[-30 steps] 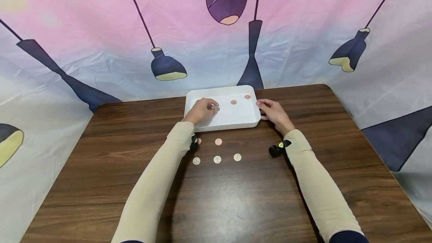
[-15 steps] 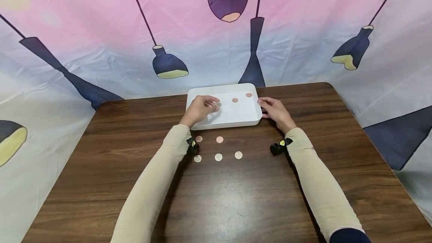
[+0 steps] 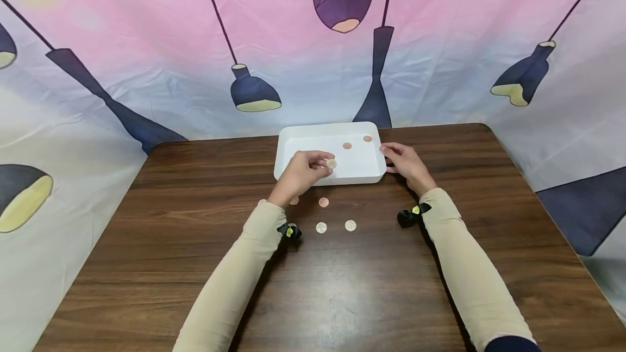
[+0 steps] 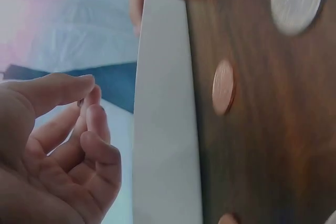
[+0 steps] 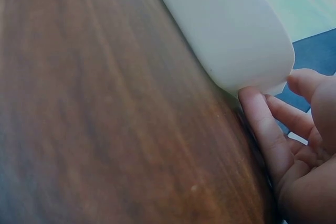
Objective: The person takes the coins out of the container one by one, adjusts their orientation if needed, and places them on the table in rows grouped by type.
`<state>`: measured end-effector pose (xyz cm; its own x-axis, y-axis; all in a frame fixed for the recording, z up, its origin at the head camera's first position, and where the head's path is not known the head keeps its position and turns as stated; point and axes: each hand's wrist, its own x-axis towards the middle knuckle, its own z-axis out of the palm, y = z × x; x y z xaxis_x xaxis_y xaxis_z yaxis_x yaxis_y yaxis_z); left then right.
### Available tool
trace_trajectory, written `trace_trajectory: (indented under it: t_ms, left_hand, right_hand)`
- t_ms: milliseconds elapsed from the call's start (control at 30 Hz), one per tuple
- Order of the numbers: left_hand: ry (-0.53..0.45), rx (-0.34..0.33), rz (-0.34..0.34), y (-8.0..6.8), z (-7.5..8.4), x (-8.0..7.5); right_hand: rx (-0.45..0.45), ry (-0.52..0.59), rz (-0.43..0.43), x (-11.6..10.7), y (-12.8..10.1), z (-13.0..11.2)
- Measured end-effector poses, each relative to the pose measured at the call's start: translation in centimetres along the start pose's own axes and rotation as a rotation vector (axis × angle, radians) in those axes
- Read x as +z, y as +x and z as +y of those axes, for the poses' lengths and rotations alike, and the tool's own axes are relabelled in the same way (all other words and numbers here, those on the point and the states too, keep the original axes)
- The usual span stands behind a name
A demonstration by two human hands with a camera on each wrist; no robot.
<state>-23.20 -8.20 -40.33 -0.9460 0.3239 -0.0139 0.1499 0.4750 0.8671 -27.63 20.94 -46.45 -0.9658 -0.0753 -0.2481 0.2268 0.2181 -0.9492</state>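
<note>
In the head view my left hand point(image 3: 304, 174) is over the near part of the white tray point(image 3: 361, 167). It pinches a pale silvery coin point(image 3: 331, 163) between thumb and fingers. The left wrist view shows only the dark edge of that coin at the fingertips. Two copper coins point(image 3: 346, 145) lie inside the tray toward its far right. My right hand point(image 3: 407, 166) holds the tray's right end, thumb at the rim and a finger against the lower outer wall point(image 5: 247, 56).
On the brown wooden table point(image 3: 371, 287), in front of the tray, lie copper coins point(image 3: 324, 202) and silvery coins point(image 3: 350, 226). My left wrist and its camera point(image 3: 290, 231) partly cover some of them. A printed cloth point(image 3: 313, 91) hangs behind the table.
My left hand has moved slightly right and nearer over the tray, the silvery coin still pinched. My right hand stays at the tray's right end. The head view has shifted a little.
</note>
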Motion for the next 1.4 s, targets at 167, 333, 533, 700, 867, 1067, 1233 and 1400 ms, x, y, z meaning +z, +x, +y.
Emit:
trace_trajectory:
  t_ms: [167, 333, 533, 700, 867, 1067, 1233, 1400]
  left_hand:
    - [-0.050, -0.010, -0.105, -1.0, 0.4, 1.5]
    - [-0.101, -0.083, -0.170, -1.8, 0.6, 2.4]
    - [0.054, -0.059, -0.187, -2.4, 0.3, 3.0]
    - [0.183, -0.033, -0.178, -2.8, -0.2, 3.6]
    - [0.203, -0.015, -0.177, -3.1, -0.3, 4.0]
    - [0.169, -0.044, -0.234, -3.7, 0.3, 4.9]
    - [0.158, -0.052, -0.273, -4.1, 0.9, 6.0]
    - [0.191, -0.063, -0.296, -4.2, 1.5, 7.3]
  right_hand:
    - [-0.010, 0.007, 0.001, -0.2, 0.0, 0.1]
    - [-0.009, -0.004, -0.005, -0.1, 0.0, 0.1]
    - [-0.004, -0.008, -0.007, 0.0, -0.1, 0.3]
    - [-0.003, -0.007, -0.007, 0.0, -0.2, 0.3]
    - [0.000, -0.003, 0.002, 0.0, -0.1, 0.2]
    - [0.001, -0.016, 0.003, 0.1, -0.1, 0.0]
    - [-0.010, -0.022, 0.006, 0.1, -0.3, -0.1]
    - [-0.004, -0.024, 0.003, 0.1, -0.3, -0.1]
